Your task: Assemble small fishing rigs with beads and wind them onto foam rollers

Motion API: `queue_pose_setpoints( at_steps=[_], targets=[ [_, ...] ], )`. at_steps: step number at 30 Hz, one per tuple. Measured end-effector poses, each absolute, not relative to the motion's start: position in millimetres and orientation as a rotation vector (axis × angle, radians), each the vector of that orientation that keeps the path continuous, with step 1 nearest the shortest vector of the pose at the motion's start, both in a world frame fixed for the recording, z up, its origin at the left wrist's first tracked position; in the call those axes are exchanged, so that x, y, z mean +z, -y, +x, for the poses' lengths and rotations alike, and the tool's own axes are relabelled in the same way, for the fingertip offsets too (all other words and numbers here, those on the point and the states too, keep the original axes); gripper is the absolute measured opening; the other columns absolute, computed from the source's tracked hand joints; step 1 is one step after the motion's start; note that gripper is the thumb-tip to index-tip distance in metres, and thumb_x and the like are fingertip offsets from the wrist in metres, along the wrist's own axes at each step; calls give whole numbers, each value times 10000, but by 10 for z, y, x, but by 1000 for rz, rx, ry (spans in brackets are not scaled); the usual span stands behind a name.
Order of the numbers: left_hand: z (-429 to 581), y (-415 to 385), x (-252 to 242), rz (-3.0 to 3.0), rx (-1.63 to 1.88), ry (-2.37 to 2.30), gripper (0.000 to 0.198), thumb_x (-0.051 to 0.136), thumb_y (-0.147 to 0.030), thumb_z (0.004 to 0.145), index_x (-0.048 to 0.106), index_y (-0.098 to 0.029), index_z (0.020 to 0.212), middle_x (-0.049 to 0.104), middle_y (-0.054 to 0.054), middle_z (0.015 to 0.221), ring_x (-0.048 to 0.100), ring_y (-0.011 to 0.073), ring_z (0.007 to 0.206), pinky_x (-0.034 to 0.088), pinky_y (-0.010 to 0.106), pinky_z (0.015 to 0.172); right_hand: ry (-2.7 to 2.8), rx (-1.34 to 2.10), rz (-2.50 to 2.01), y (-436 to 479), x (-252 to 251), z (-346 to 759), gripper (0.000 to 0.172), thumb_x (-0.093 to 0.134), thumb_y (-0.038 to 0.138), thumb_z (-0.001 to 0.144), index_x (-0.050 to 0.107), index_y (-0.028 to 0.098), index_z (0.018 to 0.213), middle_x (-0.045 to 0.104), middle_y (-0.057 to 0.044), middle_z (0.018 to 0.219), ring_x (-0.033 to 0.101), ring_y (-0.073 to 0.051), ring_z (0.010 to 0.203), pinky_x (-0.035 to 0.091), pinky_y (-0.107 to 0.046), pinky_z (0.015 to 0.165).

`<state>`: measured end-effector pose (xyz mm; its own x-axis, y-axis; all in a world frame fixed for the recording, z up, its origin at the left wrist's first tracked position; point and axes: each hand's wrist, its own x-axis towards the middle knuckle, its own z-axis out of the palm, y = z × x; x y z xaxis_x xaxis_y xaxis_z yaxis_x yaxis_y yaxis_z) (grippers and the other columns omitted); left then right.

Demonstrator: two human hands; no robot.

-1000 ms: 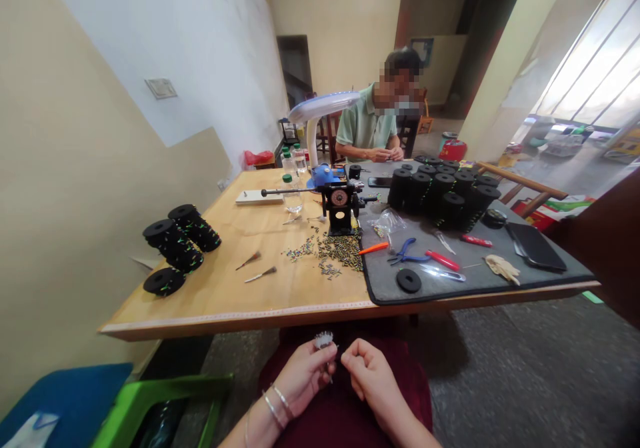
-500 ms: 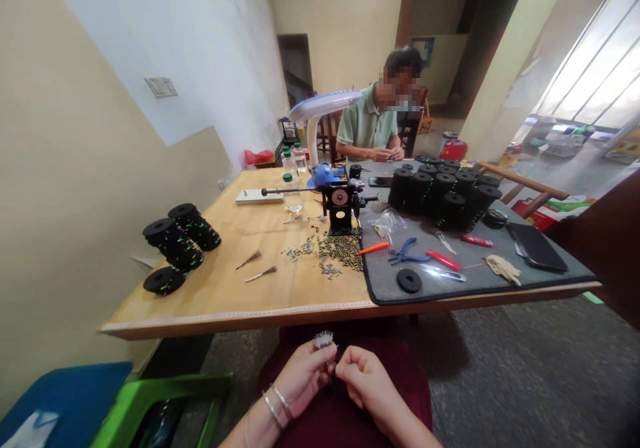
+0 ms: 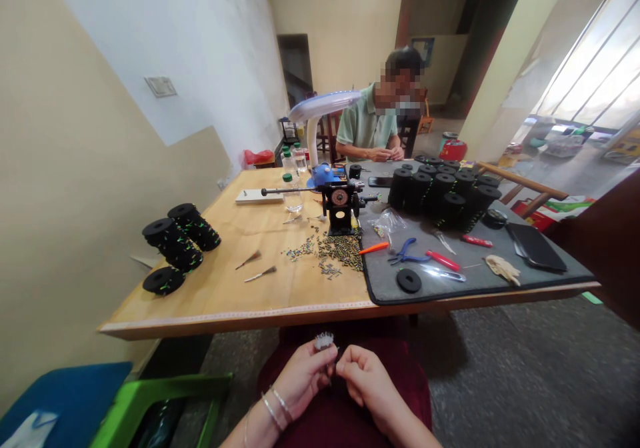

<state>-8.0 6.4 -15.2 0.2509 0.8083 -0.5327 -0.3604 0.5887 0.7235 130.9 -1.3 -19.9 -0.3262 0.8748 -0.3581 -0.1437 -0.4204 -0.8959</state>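
My left hand is closed around a small whitish round piece with tiny bristly points along its top edge. Its lower part is hidden by my thumb and fingers. Just to the right, my right hand is pinched, its fingertips close beside the left fingers; whatever lies between them is too small to make out. Both hands are over my dark red lap, below the table's front edge.
The wooden table bears small dark-and-yellow pieces, brushes, a black device and a lamp. Black foam spools, pliers and a foam ring sit on the grey mat. A person sits opposite.
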Motion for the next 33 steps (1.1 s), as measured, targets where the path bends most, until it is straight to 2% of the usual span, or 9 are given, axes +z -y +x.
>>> queue_pose_setpoints(
  at_steps=[11,18,27,33],
  targets=[
    [-69,-49,-114,790,850,-1153,321,733,-392,639,537,-143,692,488,-54,494,379,58,442,241,188,437,1042,1723,-1215,-24,-296,1317,396,608,552,691,437,197,653,361,134,348,221,-20,275,95,-174,314],
    [-71,-41,-163,984,857,-1203,281,683,-380,685,514,-156,672,458,-60,500,365,77,461,262,204,441,1014,1665,-1249,-35,-322,1310,436,615,605,660,451,202,693,319,149,334,212,-26,268,123,-160,292],
    [-40,-40,-90,932,854,-1202,325,741,-408,610,535,-157,598,404,-80,479,299,67,442,219,211,440,936,1616,-1231,-40,-286,1336,445,618,611,663,436,205,662,288,148,344,188,-28,295,109,-170,322],
    [-50,-71,-89,1072,855,-1302,266,754,-376,592,633,-140,589,504,-37,510,390,105,511,296,232,519,1034,1623,-1218,-33,-272,1314,423,566,603,725,444,198,704,334,143,333,207,-38,298,124,-184,359]
  ],
)
